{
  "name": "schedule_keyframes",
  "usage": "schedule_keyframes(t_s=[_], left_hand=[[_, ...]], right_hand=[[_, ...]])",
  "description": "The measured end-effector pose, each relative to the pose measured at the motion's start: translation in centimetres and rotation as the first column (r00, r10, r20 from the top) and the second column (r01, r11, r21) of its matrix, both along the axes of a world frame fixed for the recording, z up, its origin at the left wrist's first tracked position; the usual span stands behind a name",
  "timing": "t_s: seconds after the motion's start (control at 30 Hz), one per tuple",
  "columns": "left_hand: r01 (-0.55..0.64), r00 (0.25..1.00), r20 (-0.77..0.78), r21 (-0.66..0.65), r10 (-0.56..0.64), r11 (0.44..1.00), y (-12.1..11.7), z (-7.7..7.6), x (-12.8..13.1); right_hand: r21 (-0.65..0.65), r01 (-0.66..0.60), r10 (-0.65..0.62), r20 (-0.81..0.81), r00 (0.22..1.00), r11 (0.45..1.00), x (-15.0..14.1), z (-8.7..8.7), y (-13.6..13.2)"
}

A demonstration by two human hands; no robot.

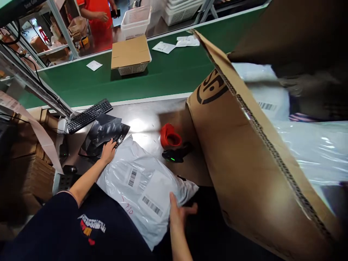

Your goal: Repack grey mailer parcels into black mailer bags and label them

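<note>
A white plastic mailer bag with barcode labels lies on the grey table in front of me. My left hand rests on its far left corner, fingers touching the edge of a black plastic bag. My right hand holds the near right edge of the white bag, thumb on top and fingers curled under it. A red tape dispenser and a black handheld scanner with a green light lie just beyond the bag.
A big open cardboard box filled with white parcels stands at the right. A black keyboard lies at the left. Behind runs a green conveyor carrying a basket with a carton. A person in red stands beyond.
</note>
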State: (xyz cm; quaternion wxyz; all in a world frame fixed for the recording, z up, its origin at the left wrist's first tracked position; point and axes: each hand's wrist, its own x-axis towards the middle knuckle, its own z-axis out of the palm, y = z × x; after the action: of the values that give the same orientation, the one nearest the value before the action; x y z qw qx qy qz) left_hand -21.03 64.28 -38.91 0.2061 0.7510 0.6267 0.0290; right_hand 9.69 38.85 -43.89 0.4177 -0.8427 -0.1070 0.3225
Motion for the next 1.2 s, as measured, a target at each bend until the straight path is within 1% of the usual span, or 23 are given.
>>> schedule_keyframes(t_s=[0.07,0.13,0.17,0.2,0.23,0.3,0.33,0.37,0.4,0.47,0.53,0.57,0.6,0.67,0.77,0.8,0.9,0.93,0.97,1.0,1.07,1.1,1.2], left_hand=[[-0.052,0.998,-0.044,0.05,0.054,0.997,-1.3,-0.7,-1.9],[-0.075,0.988,-0.129,0.043,0.08,0.996,-2.1,-1.2,-4.1],[-0.07,0.982,-0.171,0.036,0.075,0.997,-2.3,-1.4,-5.1],[-0.056,0.977,-0.204,0.028,0.06,0.998,-2.5,-1.6,-6.0],[-0.037,0.974,-0.224,0.017,0.04,0.999,-2.6,-1.8,-6.7],[-0.003,0.975,-0.223,-0.043,-0.006,0.999,-2.7,-2.3,-7.5],[0.004,0.978,-0.208,-0.076,-0.019,0.997,-2.7,-2.5,-7.7],[-0.002,0.982,-0.19,-0.1,-0.017,0.995,-2.6,-2.7,-7.8],[-0.018,0.984,-0.176,-0.112,-0.002,0.994,-2.5,-2.8,-7.8],[-0.078,0.987,-0.148,-0.098,0.063,0.992,-2.2,-3.0,-7.7],[-0.145,0.986,-0.093,-0.083,0.138,0.986,-1.8,-3.1,-7.5],[-0.177,0.983,-0.061,-0.083,0.172,0.981,-1.6,-3.2,-7.4],[-0.207,0.978,-0.029,-0.086,0.206,0.975,-1.3,-3.2,-7.4],[-0.257,0.965,0.022,-0.099,0.26,0.961,-0.7,-3.3,-7.5],[-0.285,0.945,0.125,-0.14,0.302,0.948,-0.3,-3.6,-7.6],[-0.278,0.938,0.17,-0.16,0.303,0.947,-0.4,-3.7,-7.5],[-0.215,0.919,0.282,-0.224,0.275,0.95,-1.6,-4.0,-6.9],[-0.2,0.917,0.297,-0.239,0.268,0.95,-2.1,-4.0,-6.6],[-0.195,0.917,0.297,-0.246,0.265,0.949,-2.6,-4.0,-6.3],[-0.2,0.921,0.285,-0.244,0.267,0.949,-3.1,-4.0,-6.1],[-0.244,0.926,0.235,-0.223,0.295,0.944,-3.6,-3.9,-5.7],[-0.272,0.926,0.21,-0.211,0.315,0.939,-3.7,-3.9,-5.5],[-0.324,0.914,0.188,-0.195,0.36,0.926,-2.7,-3.8,-5.2]], right_hand=[[-0.057,-0.109,0.119,0.214,0.969,0.992,-0.5,1.1,-0.5],[-0.088,-0.239,0.254,0.413,0.875,0.967,-0.8,2.3,0.1],[-0.087,-0.327,0.327,0.479,0.814,0.941,-0.9,2.8,1.1],[-0.076,-0.427,0.402,0.517,0.756,0.901,-1.0,3.4,2.6],[-0.059,-0.536,0.483,0.526,0.7,0.842,-1.1,3.8,4.6],[-0.039,-0.716,0.645,0.472,0.601,0.697,-1.4,4.6,9.9],[-0.047,-0.773,0.717,0.412,0.562,0.633,-1.6,4.9,12.8],[-0.063,-0.81,0.781,0.321,0.536,0.583,-1.8,5.1,15.7],[-0.075,-0.834,0.827,0.202,0.524,0.547,-2.0,5.2,18.4],[-0.058,-0.861,0.861,-0.038,0.507,0.505,-2.4,5.3,22.6],[0.011,-0.879,0.864,-0.19,0.467,0.477,-2.8,5.2,24.9],[0.063,-0.889,0.875,-0.223,0.43,0.453,-3.0,5.2,25.3],[0.115,-0.902,0.892,-0.239,0.383,0.417,-3.2,5.3,25.3],[0.209,-0.911,0.918,-0.261,0.299,0.356,-3.5,5.8,24.4],[0.329,-0.9,0.949,-0.226,0.219,0.286,-3.8,7.6,22.3],[0.368,-0.897,0.962,-0.207,0.177,0.244,-3.9,8.4,21.7],[0.447,-0.891,0.981,-0.196,-0.006,0.084,-4.7,10.2,21.0],[0.466,-0.883,0.979,-0.199,-0.037,0.061,-5.0,10.5,21.1],[0.48,-0.874,0.98,-0.196,-0.029,0.07,-5.1,10.6,21.3],[0.49,-0.866,0.982,-0.188,0.009,0.102,-5.2,10.6,21.5],[0.497,-0.846,0.978,-0.163,0.129,0.194,-4.8,10.0,22.4],[0.496,-0.837,0.972,-0.152,0.179,0.232,-4.3,9.6,23.0],[0.464,-0.834,0.953,-0.117,0.278,0.3,-2.6,7.9,25.4]])
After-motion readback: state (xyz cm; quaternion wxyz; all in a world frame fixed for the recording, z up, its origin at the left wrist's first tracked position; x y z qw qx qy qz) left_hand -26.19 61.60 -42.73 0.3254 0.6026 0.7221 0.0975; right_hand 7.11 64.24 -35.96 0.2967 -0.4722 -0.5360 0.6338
